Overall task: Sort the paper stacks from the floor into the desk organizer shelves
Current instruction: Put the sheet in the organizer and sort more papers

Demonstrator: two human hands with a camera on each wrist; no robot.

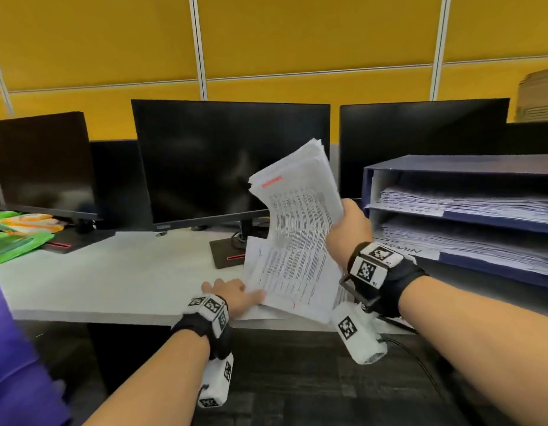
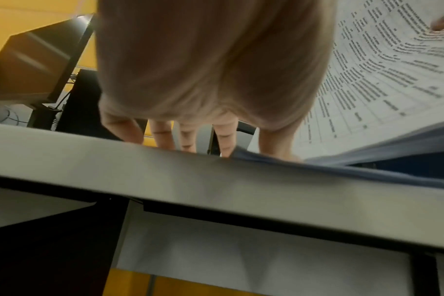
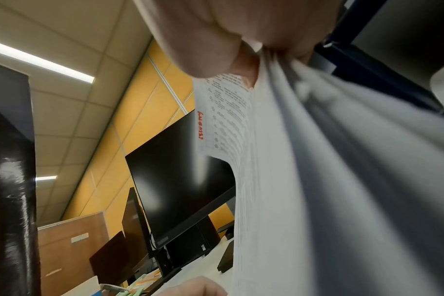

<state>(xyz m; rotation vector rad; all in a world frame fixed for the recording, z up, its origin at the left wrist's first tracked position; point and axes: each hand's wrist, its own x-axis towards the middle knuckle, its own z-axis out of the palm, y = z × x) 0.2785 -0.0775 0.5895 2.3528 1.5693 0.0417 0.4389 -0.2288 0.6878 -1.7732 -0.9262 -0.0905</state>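
Gripping the paper stack (image 1: 297,229), red heading illegible, your right hand (image 1: 349,229) lifts it; your left hand (image 1: 229,295) lies flat-fingered on the worktop (image 1: 113,281). At 3 o'clock, the organizer (image 1: 451,167).

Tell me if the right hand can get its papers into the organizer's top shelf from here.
Probably yes: the right hand grips the paper stack just left of the organizer, whose top shelf shows space above its pile, with nothing between.

The desk organizer (image 1: 451,216) runs off the right edge, its shelf labels unreadable.
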